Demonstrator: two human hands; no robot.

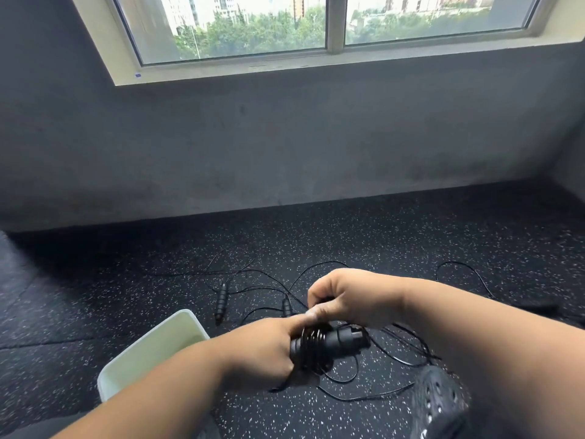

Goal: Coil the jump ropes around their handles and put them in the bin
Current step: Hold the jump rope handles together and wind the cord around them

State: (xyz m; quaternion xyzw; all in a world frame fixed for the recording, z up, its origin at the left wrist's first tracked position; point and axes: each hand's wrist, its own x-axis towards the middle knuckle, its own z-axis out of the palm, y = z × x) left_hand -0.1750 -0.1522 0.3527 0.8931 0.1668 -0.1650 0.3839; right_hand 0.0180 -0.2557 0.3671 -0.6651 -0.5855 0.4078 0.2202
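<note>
In the lower middle of the frame the left hand [262, 353] grips a pair of black handles [329, 343], with its fingers curled around their left end. Several turns of thin black rope [311, 340] are already wound around the handles, just to the right of the left hand. The free end of the handles, with its ribbed cap, points to the right.

The right hand [345, 299] is just above the handles, and its fingers are bent and pinch the rope near the coil. The tip of the left forefinger touches the right thumb. From the coil the loose part of the rope [399, 353] falls to the floor [126, 280] and lies there in wide loops in the lower right of the frame.

A second jump rope lies uncoiled on the floor behind the hands, in the middle of the frame. One of its handles [221, 301] lies left of the right hand; the other one [286, 307] is partly hidden by the hands.

The white bin [177, 324] stands on the floor in the lower left, and the left forearm crosses over it. What is inside it I cannot tell. A dark shoe with holes [440, 403] is seen at the lower right. At the top of the frame there is a window [329, 26] in a grey wall [285, 137].
</note>
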